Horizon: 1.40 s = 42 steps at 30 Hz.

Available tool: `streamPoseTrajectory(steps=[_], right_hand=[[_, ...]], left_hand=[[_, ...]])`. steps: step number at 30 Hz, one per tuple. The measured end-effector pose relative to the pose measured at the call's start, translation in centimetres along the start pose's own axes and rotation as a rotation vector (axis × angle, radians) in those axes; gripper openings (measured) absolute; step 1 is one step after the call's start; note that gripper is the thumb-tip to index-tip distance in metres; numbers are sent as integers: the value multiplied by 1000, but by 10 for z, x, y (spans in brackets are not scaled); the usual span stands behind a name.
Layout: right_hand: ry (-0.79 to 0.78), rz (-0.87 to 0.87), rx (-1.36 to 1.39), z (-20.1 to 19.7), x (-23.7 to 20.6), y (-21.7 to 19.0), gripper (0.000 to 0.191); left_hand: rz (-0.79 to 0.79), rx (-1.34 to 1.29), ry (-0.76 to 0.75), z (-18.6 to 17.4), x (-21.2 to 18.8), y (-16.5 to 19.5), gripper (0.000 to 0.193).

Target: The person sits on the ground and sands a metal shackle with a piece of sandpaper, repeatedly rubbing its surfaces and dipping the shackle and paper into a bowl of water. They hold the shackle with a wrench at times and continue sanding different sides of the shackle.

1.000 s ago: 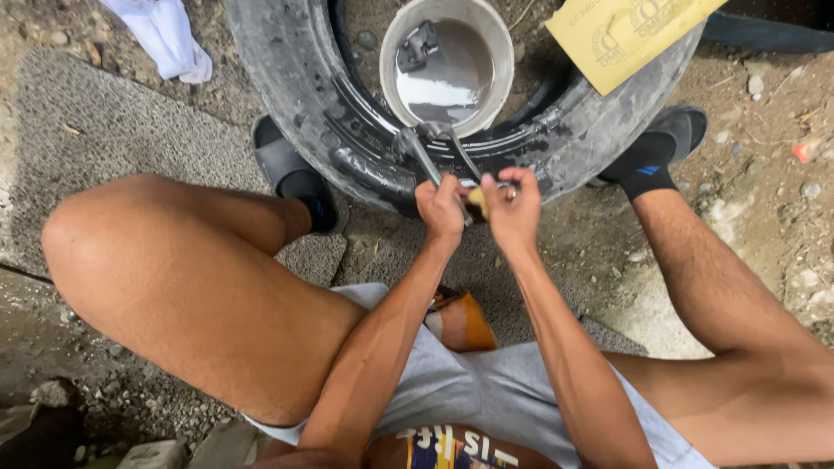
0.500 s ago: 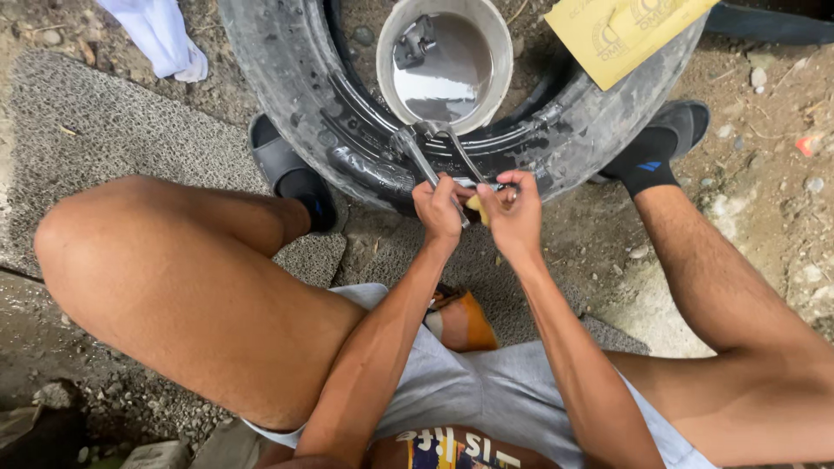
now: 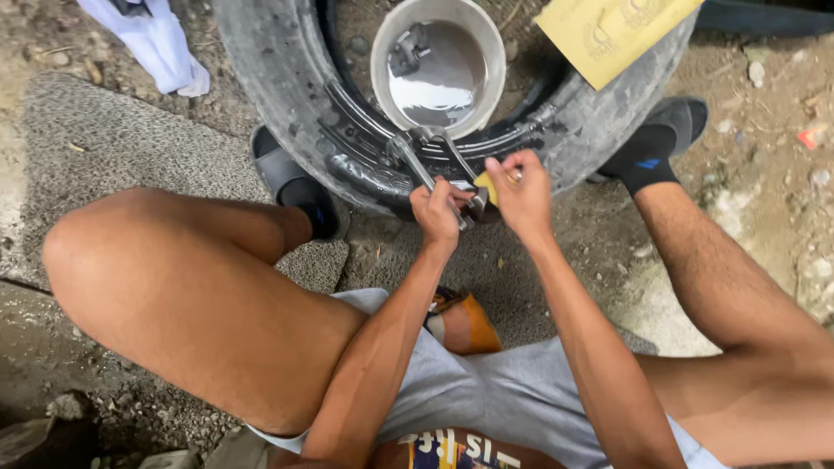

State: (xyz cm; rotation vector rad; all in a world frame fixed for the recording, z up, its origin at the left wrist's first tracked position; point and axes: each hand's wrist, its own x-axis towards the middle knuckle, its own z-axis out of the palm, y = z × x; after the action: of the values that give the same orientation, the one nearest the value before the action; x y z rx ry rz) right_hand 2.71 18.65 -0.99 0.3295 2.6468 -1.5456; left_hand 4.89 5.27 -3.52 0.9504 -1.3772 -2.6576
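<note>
Both forearms reach forward between the bent knees, the left hand (image 3: 436, 213) and right hand (image 3: 521, 187) close together, fingers curled in a pinch

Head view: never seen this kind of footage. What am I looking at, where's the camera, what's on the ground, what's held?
There is no machine here: a person works with two bare hands. The one camera sits on the person's head and looks down, so you see their own bent legs, grey shorts and forearms from above.

On the ground of dirt and concrete lies a tyre, with the feet in black socks and sandals set against it. Inside its ring stands a bucket holding grey liquid. A yellow card lies on the tyre's far edge, and a white cloth lies top left.

The left hand grips a metal tool with two handles whose head rests on the tyre. The right hand pinches a small yellow piece beside it; what it is cannot be told.
</note>
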Motion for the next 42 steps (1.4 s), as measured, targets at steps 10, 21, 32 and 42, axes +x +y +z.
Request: streamPoseTrajectory(steps=[10, 21, 32, 42], right_hand=[[-207, 405, 431, -38, -13, -12, 24], [-81, -123, -135, -18, -29, -48, 13], [-67, -175, -160, -5, -33, -62, 12], [-66, -225, -412, -1, -33, -57, 22]], left_hand=[[-9, -59, -7, -3, 0, -2, 28], [8, 86, 29, -2, 1, -3, 31], [56, 162, 69, 1, 3, -3, 29], [74, 189, 75, 4, 1, 1, 28]])
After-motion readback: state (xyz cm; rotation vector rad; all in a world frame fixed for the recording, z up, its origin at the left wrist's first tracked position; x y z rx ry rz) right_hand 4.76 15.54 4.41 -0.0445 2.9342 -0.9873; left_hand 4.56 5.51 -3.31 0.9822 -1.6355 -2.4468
